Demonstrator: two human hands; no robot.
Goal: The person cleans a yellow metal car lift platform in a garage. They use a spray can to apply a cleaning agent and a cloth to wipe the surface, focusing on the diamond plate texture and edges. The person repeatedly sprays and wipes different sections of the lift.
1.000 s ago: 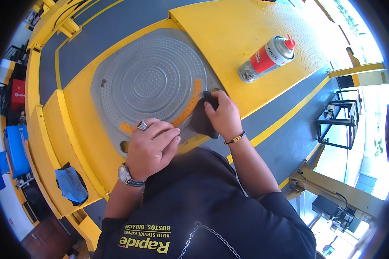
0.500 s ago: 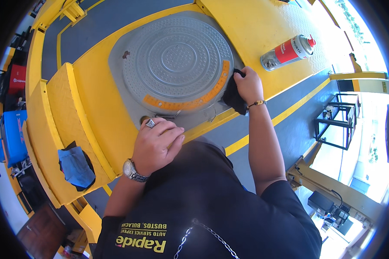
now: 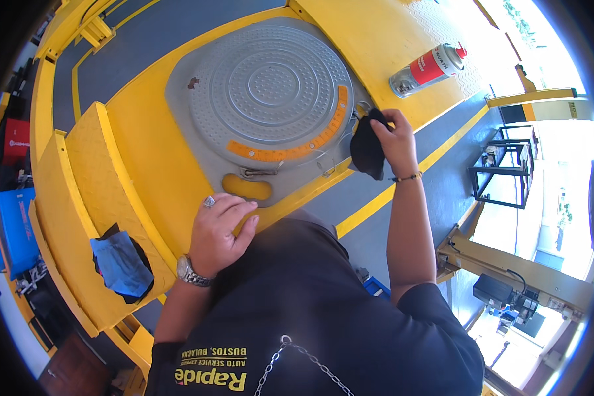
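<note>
A grey round turn plate (image 3: 274,82) with a dimpled, ringed top lies on the yellow platform. An orange curved scale (image 3: 290,153) follows its near edge. My right hand (image 3: 397,142) pinches a black cloth (image 3: 367,150) at the plate's right corner, beside a small metal ring (image 3: 363,105). The cloth hangs down over the platform's near edge. My left hand (image 3: 219,234) holds nothing, its fingers loosely extended. It is nearest to the oval handle slot (image 3: 247,187) in the plate's base, where a small metal pin (image 3: 257,173) lies.
A spray can (image 3: 428,70) with a red cap stands on the platform to the right. A blue and black cloth (image 3: 122,264) lies on the yellow ledge at left. Farther right are a black metal frame stand (image 3: 505,165) and a lift post (image 3: 508,264).
My left hand has drawn back from the handle slot toward me, uncovering it. My right hand has lifted the black cloth slightly away from the plate's edge, showing the metal ring.
</note>
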